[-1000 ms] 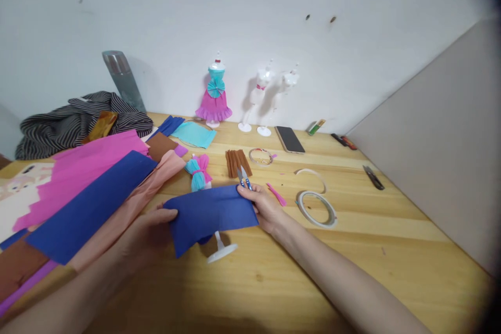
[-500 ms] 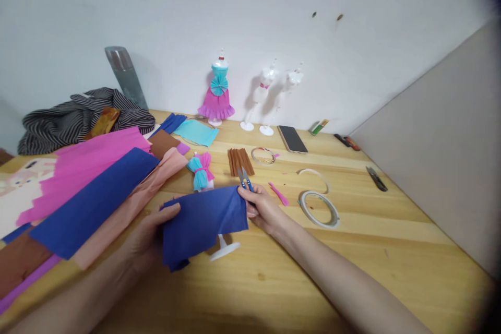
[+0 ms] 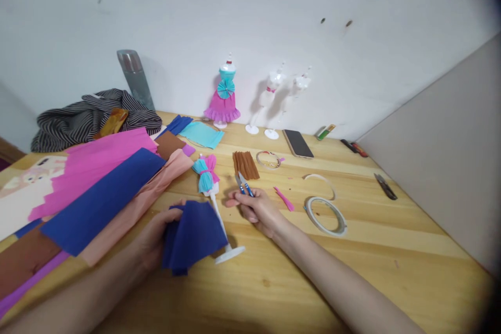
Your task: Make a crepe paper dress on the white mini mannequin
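Note:
A folded piece of dark blue crepe paper (image 3: pixel 198 235) hangs from my left hand (image 3: pixel 158 232), pinched between thumb and fingers. My right hand (image 3: pixel 258 209) is closed around small blue-handled thread snips (image 3: pixel 243 182), blades pointing up and away. Just behind the blue paper lies a small white mannequin (image 3: pixel 217 214), with a turquoise and pink paper top (image 3: pixel 205 173) at its far end and its round base (image 3: pixel 230 254) toward me. The paper covers part of its stand.
Left lie crepe paper sheets (image 3: pixel 102 201) and a striped cloth (image 3: pixel 94 120) beside a bottle (image 3: pixel 136 81). A dressed mannequin (image 3: pixel 223 99) stands at the wall. Pleated brown paper (image 3: pixel 246 165), a phone (image 3: pixel 298 143), a tape roll (image 3: pixel 325 216) and a cutter (image 3: pixel 385 187) lie rightward.
My right hand has let go of the blue paper and is apart from it, still with the snips. The paper now droops from my left hand, uncovering more of the mannequin. The view shifted slightly.

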Motion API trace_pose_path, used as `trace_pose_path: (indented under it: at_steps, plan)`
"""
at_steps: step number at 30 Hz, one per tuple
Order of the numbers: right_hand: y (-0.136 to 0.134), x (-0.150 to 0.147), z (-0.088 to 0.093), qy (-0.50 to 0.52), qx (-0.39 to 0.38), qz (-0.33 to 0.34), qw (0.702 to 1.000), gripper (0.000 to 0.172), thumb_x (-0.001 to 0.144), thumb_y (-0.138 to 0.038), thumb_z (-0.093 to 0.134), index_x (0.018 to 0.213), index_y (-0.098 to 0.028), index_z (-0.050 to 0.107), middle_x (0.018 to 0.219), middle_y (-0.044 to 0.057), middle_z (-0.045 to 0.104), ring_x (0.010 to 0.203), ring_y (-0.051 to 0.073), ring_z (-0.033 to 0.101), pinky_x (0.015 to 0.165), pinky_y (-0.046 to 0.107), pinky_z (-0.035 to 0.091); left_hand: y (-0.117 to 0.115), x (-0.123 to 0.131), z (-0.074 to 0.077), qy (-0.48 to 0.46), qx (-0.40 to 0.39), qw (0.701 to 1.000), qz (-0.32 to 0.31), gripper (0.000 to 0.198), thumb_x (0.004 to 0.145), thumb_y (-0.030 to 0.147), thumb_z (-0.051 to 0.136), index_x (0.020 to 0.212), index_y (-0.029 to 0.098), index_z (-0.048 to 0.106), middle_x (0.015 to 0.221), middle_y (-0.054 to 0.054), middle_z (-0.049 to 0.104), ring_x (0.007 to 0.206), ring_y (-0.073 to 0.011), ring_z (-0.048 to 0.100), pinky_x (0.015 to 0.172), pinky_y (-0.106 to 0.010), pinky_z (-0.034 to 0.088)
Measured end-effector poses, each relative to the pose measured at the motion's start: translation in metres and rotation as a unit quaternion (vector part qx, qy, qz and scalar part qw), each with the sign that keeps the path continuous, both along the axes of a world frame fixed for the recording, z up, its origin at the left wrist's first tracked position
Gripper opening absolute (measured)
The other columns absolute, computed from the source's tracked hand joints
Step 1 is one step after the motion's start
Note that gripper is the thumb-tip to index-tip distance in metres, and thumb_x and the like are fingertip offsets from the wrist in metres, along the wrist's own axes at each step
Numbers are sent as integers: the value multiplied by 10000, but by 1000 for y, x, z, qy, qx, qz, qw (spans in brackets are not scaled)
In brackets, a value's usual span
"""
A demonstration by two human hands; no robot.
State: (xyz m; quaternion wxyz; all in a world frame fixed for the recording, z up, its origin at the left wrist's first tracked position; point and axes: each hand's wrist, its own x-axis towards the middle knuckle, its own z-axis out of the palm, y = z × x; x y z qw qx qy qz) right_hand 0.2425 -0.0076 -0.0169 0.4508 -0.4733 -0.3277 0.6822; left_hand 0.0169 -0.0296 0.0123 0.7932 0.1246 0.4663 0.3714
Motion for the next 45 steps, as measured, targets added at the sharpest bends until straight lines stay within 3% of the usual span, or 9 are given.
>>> trace_pose_path:
  at_steps: [7,10,13,18,22,28,32,39,45]
  plan:
    - [-3,-24,6,-116,14,83,990,252,624,-366,720,646,-135,623,453,-42,565,288,11,233,316,212,87,-7,-4,-10,-70,65,986,-137,312,718,455,707,809,164,641,763,-59,671,705,-221,635,685,-334,503]
    - [-2,-33,8,-167,26,105,980,245,613,-286,728,514,-160,543,339,-106,361,296,17,236,333,205,103,-9,-6,-14,-63,119,977,-165,357,679,429,755,910,179,646,831,-59,683,748,-227,643,694,-323,496]
    - [-1,-40,7,-205,36,120,971,281,606,-221,704,469,-178,463,339,-112,319,311,20,243,348,198,127,-8,-6,-18,-40,133,972,-187,381,579,348,837,851,177,632,717,-22,657,634,-172,616,622,-277,481]
    - [-6,-39,4,-191,41,119,973,169,674,-254,608,572,-185,492,407,-94,366,336,44,269,355,201,179,-2,-5,-21,-21,121,972,-198,332,569,282,852,687,151,571,603,11,588,531,-89,542,551,-196,421]
    - [-9,-31,13,-224,147,74,961,93,690,-241,598,661,-167,548,518,-62,446,468,73,376,465,201,312,-1,-2,-20,-57,134,968,-204,330,593,293,840,700,152,561,644,2,599,552,-97,549,572,-215,444]
    - [-5,-18,18,-387,394,-39,833,143,790,-248,563,665,-179,551,590,-20,502,558,116,452,548,235,357,-3,1,-17,-83,140,962,-218,321,637,288,818,704,156,533,605,12,574,535,-87,528,536,-189,408]
    - [0,-12,2,-424,459,-45,779,149,840,-260,545,720,-194,603,639,23,580,603,151,524,581,259,398,-5,3,-17,-83,125,967,-205,337,618,276,835,695,153,531,572,22,563,497,-69,506,488,-156,361]
    - [-1,-10,-11,-418,445,-47,790,184,864,-295,530,728,-195,605,684,51,623,647,170,548,620,291,421,-5,9,-17,-78,118,977,-163,219,708,266,761,755,155,578,687,-40,647,637,-155,619,619,-259,481]
    - [-6,-12,-3,-413,450,-52,790,188,873,-317,547,760,-183,617,691,45,612,645,164,550,620,285,428,-5,9,-9,-44,121,980,-150,283,669,340,787,753,150,595,643,-14,614,545,-124,569,553,-248,467]
